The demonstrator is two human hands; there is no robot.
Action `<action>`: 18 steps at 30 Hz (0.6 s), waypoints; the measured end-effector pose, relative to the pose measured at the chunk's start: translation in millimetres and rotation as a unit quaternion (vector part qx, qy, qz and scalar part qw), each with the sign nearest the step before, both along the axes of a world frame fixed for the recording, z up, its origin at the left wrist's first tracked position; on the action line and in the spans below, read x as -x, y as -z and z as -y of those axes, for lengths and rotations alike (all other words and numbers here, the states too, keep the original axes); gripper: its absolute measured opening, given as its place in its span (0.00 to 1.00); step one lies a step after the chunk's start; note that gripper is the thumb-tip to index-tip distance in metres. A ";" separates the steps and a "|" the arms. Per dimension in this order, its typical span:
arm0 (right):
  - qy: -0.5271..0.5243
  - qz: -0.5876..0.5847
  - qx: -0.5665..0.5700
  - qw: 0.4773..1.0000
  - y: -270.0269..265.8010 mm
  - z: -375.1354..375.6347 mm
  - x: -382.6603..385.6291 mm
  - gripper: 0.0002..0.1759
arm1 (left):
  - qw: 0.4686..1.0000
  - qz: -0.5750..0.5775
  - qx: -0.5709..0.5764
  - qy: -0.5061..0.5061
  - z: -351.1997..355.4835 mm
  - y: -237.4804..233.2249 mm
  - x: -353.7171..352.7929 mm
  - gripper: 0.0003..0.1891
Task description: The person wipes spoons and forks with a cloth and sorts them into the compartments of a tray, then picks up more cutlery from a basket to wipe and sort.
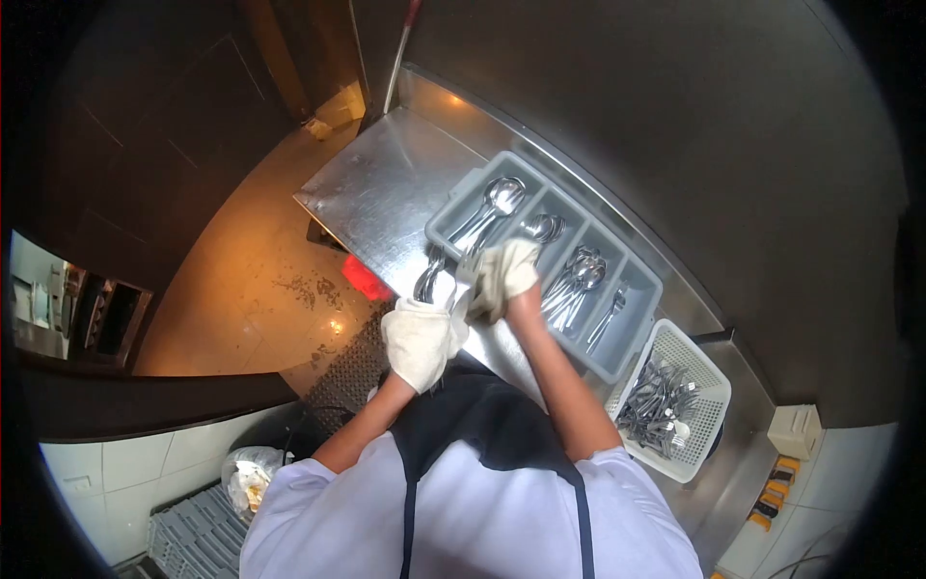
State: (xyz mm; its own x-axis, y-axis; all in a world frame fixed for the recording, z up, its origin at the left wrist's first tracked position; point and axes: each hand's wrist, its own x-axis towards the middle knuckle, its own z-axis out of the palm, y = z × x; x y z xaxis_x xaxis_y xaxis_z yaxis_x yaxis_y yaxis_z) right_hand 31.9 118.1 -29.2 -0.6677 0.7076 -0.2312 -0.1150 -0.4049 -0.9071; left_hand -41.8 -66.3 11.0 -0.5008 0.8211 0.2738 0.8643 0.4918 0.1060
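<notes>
White cloth or glove fabric covers my left hand (418,340), which is closed around a bunch of metal cutlery (430,278) pointing up and away from me. A fork (466,274) stands out beside that bunch, between my two hands. My right hand (509,275) is closed in a bunched white cloth (488,282) against the fork, near the front edge of the grey cutlery tray (610,364). Its fingers are hidden by the fabric. Large spoons (503,196) lie in the tray's left compartment, more spoons (585,270) and a few forks (610,314) in others.
The tray rests on a steel counter (381,179) against a dark wall. To its right stands a white perforated basket (712,394) heaped with mixed cutlery (661,410). A red item (366,277) shows beyond the counter's front edge. Grey racks (198,531) sit at lower left.
</notes>
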 end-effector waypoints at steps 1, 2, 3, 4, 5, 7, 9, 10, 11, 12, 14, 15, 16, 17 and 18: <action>-0.019 0.108 -0.127 0.986 14.0 12.8 -3.1 0.14 | 0.998 -0.026 0.058 -0.007 1.3 -2.1 2.3 0.08; -0.037 0.211 -0.251 0.944 22.1 26.9 -3.9 0.14 | 0.998 -0.026 0.047 0.009 1.7 -0.8 4.0 0.09; -0.088 0.142 -0.224 0.960 18.9 38.9 -5.7 0.14 | 0.999 -0.027 0.038 0.025 2.5 1.4 5.6 0.10; -0.137 0.071 -0.194 0.969 14.7 46.4 -7.3 0.15 | 0.998 -0.027 0.030 0.043 3.3 3.7 6.1 0.11; -0.099 0.047 -0.154 0.982 13.5 43.4 -3.3 0.12 | 0.998 -0.029 0.041 0.033 2.4 5.8 5.8 0.11; -0.074 0.055 -0.100 0.991 7.5 28.3 4.8 0.12 | 0.997 -0.034 0.063 0.014 -3.0 6.5 3.7 0.13; -0.080 0.021 -0.061 0.995 -3.0 24.3 1.3 0.14 | 0.996 -0.041 0.085 -0.006 -6.9 -10.8 -2.6 0.15; -0.084 0.040 -0.103 0.990 -3.9 31.7 -2.4 0.14 | 0.994 -0.044 0.094 -0.016 -8.8 -17.4 -4.0 0.16; -0.089 0.059 -0.144 0.984 -5.0 45.1 -5.0 0.14 | 0.997 -0.033 0.075 -0.004 -8.7 -13.2 -1.1 0.17; -0.095 0.079 -0.184 0.975 -5.2 53.5 -4.6 0.15 | 0.998 -0.022 0.057 0.008 -7.2 -10.0 3.6 0.18; -0.098 0.118 -0.100 0.983 12.1 42.2 5.2 0.18 | 0.993 0.094 0.063 0.035 -5.6 -8.6 6.3 0.18; -0.093 0.131 -0.060 0.985 5.4 29.8 13.9 0.19 | 0.975 0.196 0.087 0.052 -6.7 -27.0 8.6 0.18; -0.088 0.141 -0.019 0.986 0.1 16.6 23.1 0.19 | 0.947 0.294 0.111 0.067 -6.1 -37.2 10.0 0.17; -0.100 0.082 0.010 0.992 4.5 -0.7 30.4 0.21 | 0.958 0.261 0.101 0.066 -4.5 -20.0 9.5 0.15; -0.141 -0.007 0.105 0.984 -17.3 -11.0 27.5 0.19 | 0.968 0.227 0.091 0.064 -2.9 -2.8 9.0 0.13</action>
